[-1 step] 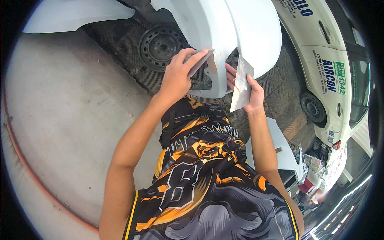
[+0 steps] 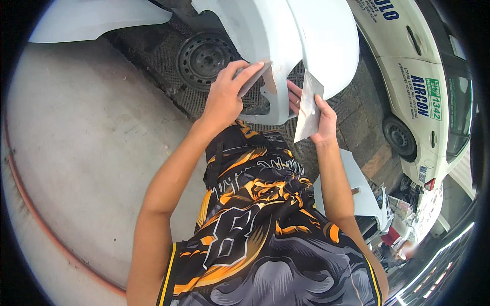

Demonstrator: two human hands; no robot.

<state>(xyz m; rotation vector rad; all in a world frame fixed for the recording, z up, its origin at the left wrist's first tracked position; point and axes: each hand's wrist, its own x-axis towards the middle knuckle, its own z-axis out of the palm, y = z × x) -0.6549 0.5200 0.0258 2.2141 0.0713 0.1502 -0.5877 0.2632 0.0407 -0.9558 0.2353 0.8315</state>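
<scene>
My left hand grips a thin, flat grey putty spreader between thumb and fingers. The spreader's far corner is at a brownish-grey patch on the narrow end of a white car bumper cover; whether it touches is hard to tell. In my right hand is a thin light-grey plate with a brownish smear, pinched under the thumb. Some right fingers show behind the plate, beside the opening in the bumper end. The bumper stands just beyond both hands.
A bare steel wheel lies on the dark floor mat beyond my left hand. Another white panel is at the upper left. On the right stands a white car; a pale body panel lies beside my right forearm.
My left hand has shifted the spreader slightly, its far corner moving a little upward along the bumper end. The right hand and its plate stay nearly the same.
</scene>
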